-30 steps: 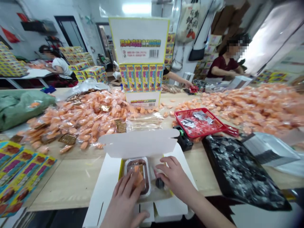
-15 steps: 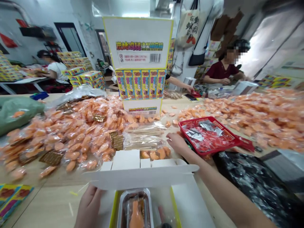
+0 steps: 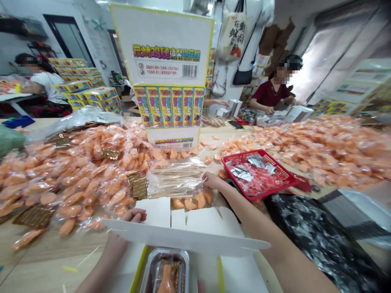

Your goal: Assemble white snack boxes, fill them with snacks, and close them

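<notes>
Curling beside sticks (image 3: 175, 177) and carton (image 3: 183, 240), right hand (image 3: 214, 181) and left hand (image 3: 134, 215) show unclear grips.

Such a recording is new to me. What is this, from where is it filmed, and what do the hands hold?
No machine here: the left hand and right hand belong to a person whose head-worn camera looks down. Nearest is an open white box holding a silver tray. On the table lie wrapped orange pieces, bagged sticks and a red basket. The right hand is at the sticks' right end; the left hand is beside the box's raised flap. Whether either grips anything is unclear.
</notes>
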`<state>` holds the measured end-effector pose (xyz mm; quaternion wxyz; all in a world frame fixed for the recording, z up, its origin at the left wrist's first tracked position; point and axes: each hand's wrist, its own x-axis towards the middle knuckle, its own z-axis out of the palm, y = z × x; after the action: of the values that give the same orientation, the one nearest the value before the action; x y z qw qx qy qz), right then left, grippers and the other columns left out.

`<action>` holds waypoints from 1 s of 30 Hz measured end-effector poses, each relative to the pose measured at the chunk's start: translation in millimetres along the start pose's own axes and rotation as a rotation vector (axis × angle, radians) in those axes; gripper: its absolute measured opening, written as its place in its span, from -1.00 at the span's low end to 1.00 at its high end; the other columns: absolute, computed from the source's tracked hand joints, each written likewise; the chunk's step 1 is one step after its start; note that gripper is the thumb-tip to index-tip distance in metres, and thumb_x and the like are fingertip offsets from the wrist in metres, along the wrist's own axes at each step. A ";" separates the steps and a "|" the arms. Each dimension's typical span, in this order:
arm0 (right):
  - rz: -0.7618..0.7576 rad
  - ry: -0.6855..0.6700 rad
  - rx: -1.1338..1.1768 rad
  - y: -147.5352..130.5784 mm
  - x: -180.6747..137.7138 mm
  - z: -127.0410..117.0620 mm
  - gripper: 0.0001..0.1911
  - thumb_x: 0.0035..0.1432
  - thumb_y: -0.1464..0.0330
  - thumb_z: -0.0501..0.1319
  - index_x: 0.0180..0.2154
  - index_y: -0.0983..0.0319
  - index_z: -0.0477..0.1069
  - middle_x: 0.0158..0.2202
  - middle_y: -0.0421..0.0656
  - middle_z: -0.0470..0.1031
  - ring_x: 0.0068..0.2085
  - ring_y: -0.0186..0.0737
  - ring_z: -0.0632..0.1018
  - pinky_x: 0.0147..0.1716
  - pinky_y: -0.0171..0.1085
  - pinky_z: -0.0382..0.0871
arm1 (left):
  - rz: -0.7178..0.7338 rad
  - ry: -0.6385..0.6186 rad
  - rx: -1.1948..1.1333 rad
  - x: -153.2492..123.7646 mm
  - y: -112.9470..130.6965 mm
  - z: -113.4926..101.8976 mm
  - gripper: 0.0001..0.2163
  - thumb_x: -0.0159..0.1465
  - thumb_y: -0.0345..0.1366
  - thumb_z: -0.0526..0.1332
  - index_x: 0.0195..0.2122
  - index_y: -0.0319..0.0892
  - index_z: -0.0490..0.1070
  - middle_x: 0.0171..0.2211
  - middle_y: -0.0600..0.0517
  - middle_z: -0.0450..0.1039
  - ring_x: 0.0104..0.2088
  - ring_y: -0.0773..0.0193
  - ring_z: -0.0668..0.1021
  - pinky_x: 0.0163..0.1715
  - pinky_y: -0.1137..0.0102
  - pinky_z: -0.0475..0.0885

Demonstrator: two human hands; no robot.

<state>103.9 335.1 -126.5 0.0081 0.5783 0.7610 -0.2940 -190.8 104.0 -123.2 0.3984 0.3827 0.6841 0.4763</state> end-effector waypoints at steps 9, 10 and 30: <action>-0.020 0.446 -0.100 -20.1 -46.1 -49.6 -0.63 0.20 0.57 0.04 -0.03 0.37 0.49 0.00 0.16 0.46 0.07 0.04 0.46 0.06 -0.12 0.29 | 0.108 -0.102 0.021 38.6 17.3 -15.5 -0.51 0.07 0.16 0.30 -0.22 -0.20 0.48 -0.28 -0.06 0.54 -0.21 0.14 0.56 -0.16 0.30 0.47; -0.056 0.502 -0.098 -29.2 -52.3 -54.5 -0.60 0.23 0.56 -0.01 0.00 0.34 0.48 0.04 0.14 0.43 0.10 0.01 0.44 0.10 -0.13 0.26 | 0.120 -0.137 -0.002 46.6 23.8 -12.6 -0.50 0.08 0.15 0.30 -0.19 -0.20 0.47 -0.23 -0.09 0.55 -0.16 0.13 0.56 -0.13 0.29 0.46; 0.072 -0.086 -0.201 -13.4 -44.0 2.5 -0.82 0.16 0.33 0.31 -0.25 0.33 0.49 -0.24 -0.08 0.56 -0.18 -0.18 0.57 -0.13 -0.16 0.47 | -0.101 0.008 -0.139 33.4 22.9 -4.1 -0.32 0.05 0.12 0.34 0.14 -0.09 0.31 -0.18 0.03 0.51 -0.35 0.28 0.57 -0.46 0.47 0.47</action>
<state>105.7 293.4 -107.2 0.1092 0.5882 0.7644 -0.2405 -204.2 138.6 -106.4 0.4447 0.3173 0.6694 0.5035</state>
